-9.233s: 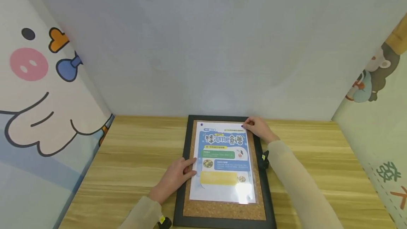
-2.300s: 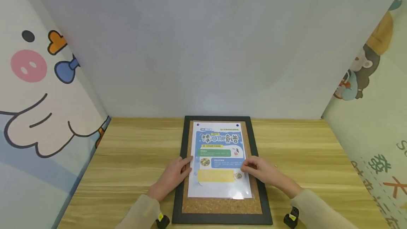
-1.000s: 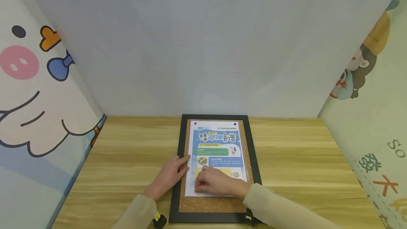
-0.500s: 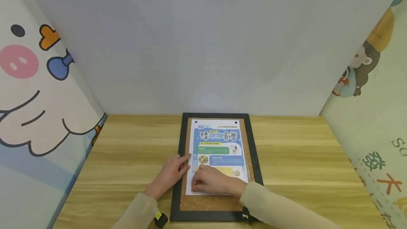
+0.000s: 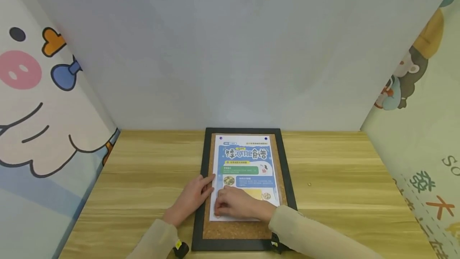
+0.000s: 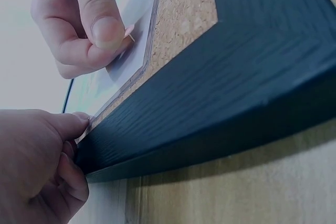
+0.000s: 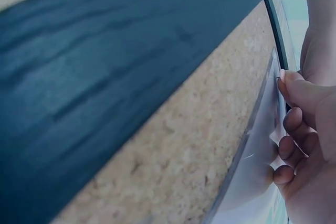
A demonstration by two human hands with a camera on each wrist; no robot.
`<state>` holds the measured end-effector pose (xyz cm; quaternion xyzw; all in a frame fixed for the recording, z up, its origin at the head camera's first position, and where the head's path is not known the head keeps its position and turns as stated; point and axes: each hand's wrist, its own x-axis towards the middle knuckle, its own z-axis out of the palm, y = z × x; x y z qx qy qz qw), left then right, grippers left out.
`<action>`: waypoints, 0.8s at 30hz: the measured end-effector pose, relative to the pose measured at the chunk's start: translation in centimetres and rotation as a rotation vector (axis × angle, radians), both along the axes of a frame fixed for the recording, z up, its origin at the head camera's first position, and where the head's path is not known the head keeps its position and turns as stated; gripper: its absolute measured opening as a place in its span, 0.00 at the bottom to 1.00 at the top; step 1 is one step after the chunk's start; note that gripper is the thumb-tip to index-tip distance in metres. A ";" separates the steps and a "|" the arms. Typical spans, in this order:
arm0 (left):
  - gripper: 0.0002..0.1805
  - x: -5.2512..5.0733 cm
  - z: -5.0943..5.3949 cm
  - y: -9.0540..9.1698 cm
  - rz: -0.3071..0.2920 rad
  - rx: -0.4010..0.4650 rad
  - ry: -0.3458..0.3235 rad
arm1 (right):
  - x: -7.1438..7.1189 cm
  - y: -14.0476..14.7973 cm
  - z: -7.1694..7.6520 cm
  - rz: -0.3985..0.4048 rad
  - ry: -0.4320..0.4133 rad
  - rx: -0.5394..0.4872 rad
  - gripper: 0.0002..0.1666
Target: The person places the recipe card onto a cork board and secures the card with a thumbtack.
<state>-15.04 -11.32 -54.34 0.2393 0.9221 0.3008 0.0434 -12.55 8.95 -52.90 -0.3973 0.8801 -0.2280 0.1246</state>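
A printed sheet (image 5: 248, 171) with a clear glossy edge lies on a black-framed cork board (image 5: 258, 233). Dark push pins show at its top left corner (image 5: 221, 138) and top right corner (image 5: 266, 138). My right hand (image 5: 238, 204) is over the sheet's lower left corner, pinching a small pinkish-orange thumbtack (image 6: 129, 31) between thumb and forefinger. In the right wrist view, the tack (image 7: 282, 75) is close to the sheet's edge; whether its point has entered cannot be made out. My left hand (image 5: 190, 197) rests on the left frame edge, with fingertips touching the sheet's left margin.
The board lies on a wood-grain table (image 5: 334, 163). A tiny, unclear object (image 5: 309, 184) sits on the table right of the board. A plain grey wall (image 5: 237, 51) rises behind, with cartoon-printed panels on both sides.
Earlier my right hand was at the sheet's top right corner, then at its right edge. It has crossed to the lower left corner and shifted slightly left since. My left hand stays.
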 end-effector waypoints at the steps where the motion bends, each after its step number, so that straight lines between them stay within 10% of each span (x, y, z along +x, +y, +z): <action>1: 0.23 0.0 0.1 0.0 0.000 -0.006 -0.001 | 0.0 0.0 0.0 -0.001 -0.004 -0.003 0.07; 24: 0.23 0.0 0.2 -0.1 -0.003 0.001 -0.006 | -0.8 0.6 0.1 0.010 -0.104 -0.064 0.06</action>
